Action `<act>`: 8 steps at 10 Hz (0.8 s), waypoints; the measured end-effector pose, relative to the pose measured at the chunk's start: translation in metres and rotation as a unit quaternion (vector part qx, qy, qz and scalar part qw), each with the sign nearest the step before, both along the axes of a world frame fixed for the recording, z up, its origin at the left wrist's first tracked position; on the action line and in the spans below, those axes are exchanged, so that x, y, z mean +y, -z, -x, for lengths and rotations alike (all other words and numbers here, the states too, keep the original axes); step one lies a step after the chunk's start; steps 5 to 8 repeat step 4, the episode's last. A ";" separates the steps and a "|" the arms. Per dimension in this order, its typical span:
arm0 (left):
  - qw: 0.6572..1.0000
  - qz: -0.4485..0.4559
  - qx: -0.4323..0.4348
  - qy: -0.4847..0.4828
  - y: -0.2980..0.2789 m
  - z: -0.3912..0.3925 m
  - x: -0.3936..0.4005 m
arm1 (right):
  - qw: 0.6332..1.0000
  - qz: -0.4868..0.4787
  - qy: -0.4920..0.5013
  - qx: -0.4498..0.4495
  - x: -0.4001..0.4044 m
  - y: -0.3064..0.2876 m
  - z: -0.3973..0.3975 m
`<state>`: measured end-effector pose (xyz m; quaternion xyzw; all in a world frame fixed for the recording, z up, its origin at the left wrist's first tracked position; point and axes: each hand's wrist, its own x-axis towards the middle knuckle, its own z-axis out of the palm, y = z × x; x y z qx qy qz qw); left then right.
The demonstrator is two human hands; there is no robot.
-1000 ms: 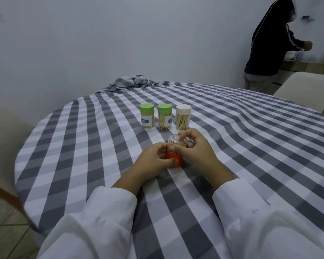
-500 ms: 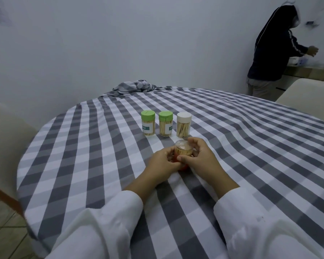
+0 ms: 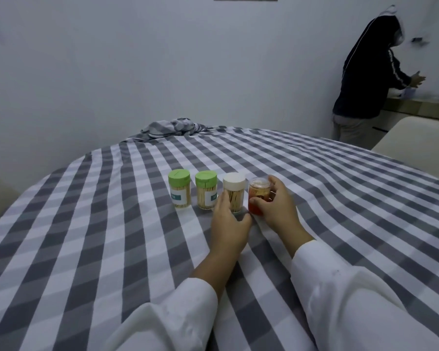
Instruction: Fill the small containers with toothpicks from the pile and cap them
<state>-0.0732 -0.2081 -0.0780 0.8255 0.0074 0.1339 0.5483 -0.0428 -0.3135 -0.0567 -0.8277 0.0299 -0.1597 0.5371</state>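
We're now setting the orange container (image 3: 259, 196) upright (clear end up) beside the white-capped one (image 3: 234, 195), moved from mid-table; right hand (image 3: 276, 209) gripping it, left hand (image 3: 228, 224) relaxed.

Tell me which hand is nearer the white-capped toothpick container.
Left. The left hand sits right in front of the white-capped container, fingers at its lower side. The right hand is one place further right, gripping the orange container.
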 end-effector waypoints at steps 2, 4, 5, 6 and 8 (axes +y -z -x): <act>0.999 0.006 -0.027 -0.017 0.006 -0.017 0.001 | 1.000 -0.013 -0.001 -0.003 0.007 0.013 -0.021; 0.999 0.019 -0.020 -0.021 0.010 -0.022 0.004 | 1.000 -0.007 0.026 -0.011 0.017 0.018 -0.024; 0.999 0.019 -0.020 -0.021 0.010 -0.022 0.004 | 1.000 -0.007 0.026 -0.011 0.017 0.018 -0.024; 0.999 0.019 -0.020 -0.021 0.010 -0.022 0.004 | 1.000 -0.007 0.026 -0.011 0.017 0.018 -0.024; 0.999 0.019 -0.020 -0.021 0.010 -0.022 0.004 | 1.000 -0.007 0.026 -0.011 0.017 0.018 -0.024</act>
